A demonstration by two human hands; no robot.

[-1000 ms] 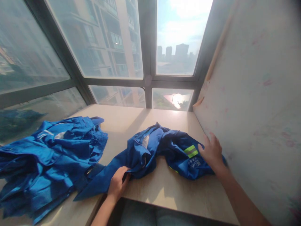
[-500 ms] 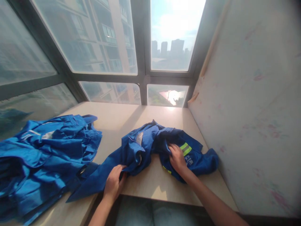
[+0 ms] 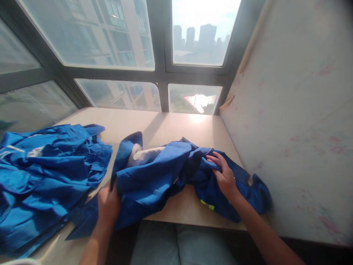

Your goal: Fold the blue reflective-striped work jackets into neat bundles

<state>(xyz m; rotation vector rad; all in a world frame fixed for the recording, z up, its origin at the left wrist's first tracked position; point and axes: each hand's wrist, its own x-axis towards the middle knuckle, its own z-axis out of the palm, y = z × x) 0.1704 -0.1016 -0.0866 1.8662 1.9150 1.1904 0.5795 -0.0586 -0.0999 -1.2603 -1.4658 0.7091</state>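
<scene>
A crumpled blue work jacket [image 3: 165, 165] with yellow reflective bits stretches across the pale ledge in front of me. My left hand [image 3: 108, 202] is closed around its left part, where a raised flap shows a whitish lining. On the jacket's right part, my right hand [image 3: 224, 176] has its fingers bent over a fold of the cloth, with the thumb side partly hidden. Left of my left hand lies a second blue garment [image 3: 55, 165], wrinkled and bearing pale strips; neither hand touches its main heap.
The pale ledge [image 3: 129, 121] runs up to grey-framed windows [image 3: 162, 77]. A flowered wall [image 3: 298, 147] bounds it on the right, close to the jacket's right end. Below the front edge my legs [image 3: 176, 243] show. A white rim [image 3: 24, 261] peeks in at the bottom left.
My left hand has moved left, pulling and lifting the jacket's left part so its pale lining shows. My right hand has shifted slightly up and right, and the yellow-grey stripe is now mostly covered.
</scene>
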